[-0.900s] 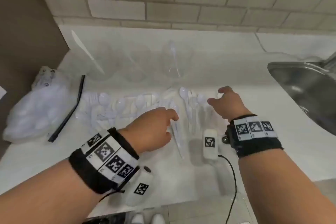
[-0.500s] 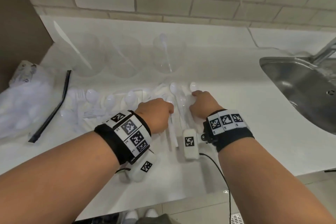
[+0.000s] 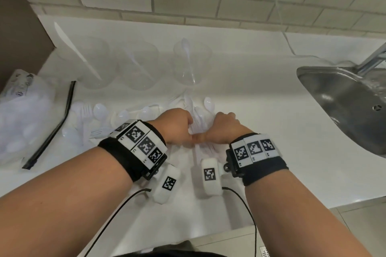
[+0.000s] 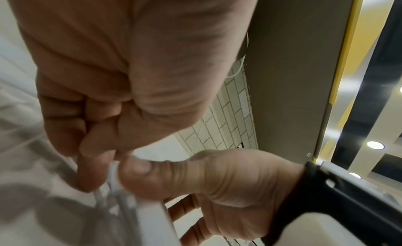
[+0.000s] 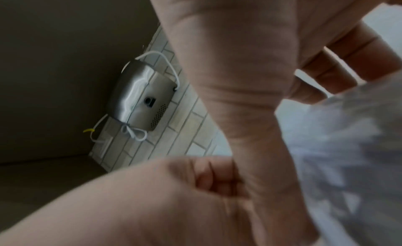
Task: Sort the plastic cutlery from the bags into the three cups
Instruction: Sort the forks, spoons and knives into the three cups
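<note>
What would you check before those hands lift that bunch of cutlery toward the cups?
1. Both hands on the bunch: ok. The left hand and right hand have fingers curled over the white cutlery bunch.
2. Firm grip: cannot tell; the left wrist view is blurred.
3. One kind only in the bunch: cannot tell; spoon bowls show, the rest is hidden.
4. Three cups upright and in reach: ok. Left cup, middle cup, right cup stand behind the pile.
5. Matching cup: the right cup holds a spoon: ok.
6. Loose cutlery left on the counter: not ok, unsorted.
</note>
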`<state>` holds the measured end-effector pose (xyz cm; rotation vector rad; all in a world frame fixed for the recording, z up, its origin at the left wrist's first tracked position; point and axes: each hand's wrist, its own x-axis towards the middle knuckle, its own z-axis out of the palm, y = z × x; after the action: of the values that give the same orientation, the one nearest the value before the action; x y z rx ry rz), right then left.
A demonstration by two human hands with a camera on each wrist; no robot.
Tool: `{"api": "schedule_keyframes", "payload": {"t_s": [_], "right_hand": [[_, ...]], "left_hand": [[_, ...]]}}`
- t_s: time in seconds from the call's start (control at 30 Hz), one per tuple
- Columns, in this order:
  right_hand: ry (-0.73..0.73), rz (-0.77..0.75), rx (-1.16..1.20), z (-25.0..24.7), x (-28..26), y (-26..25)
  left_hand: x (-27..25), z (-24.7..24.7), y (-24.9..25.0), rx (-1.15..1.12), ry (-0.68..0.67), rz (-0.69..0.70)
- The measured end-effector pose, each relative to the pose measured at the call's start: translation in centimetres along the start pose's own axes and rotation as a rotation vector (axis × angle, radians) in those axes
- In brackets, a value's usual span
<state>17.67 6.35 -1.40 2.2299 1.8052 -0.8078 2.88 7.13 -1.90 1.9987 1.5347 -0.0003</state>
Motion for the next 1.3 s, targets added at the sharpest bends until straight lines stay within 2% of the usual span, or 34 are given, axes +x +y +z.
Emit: {"api": "schedule_keyframes", "payload": {"t_s": [0.37,0.57,0.8,0.9,1.13,1.3], "right_hand": [[0.113,0.103,-0.023,1.3,0.6,-1.8],[0.081,0.090,0.012,0.8,0.9,-1.1],[0.095,0.005,0.010,0.8,1.1,-0.7],[0.124,-0.002,-0.048,0.8,1.3,-0.8],[0.176,0.012,-0.343,-0.4,1.5,-2.2],[0.135,-0.160,-0.316,-1.0,1.5,-3.0]], "left_hand": [[0.8,0.4,0.2,-0.240,-0.072,0.085],[1.4,-0.6,-0.4,-0.223,0.177,-0.046],[2.7,-1.2,0.1,-0.040,0.024,0.003],[2.6,-1.0,0.2,-0.060,-0.008,0.037],[2.5,-1.5,-1.1,-0.216,-0.051,0.105],[2.6,-1.5,-0.9,-0.184,-0.052,0.125]]}}
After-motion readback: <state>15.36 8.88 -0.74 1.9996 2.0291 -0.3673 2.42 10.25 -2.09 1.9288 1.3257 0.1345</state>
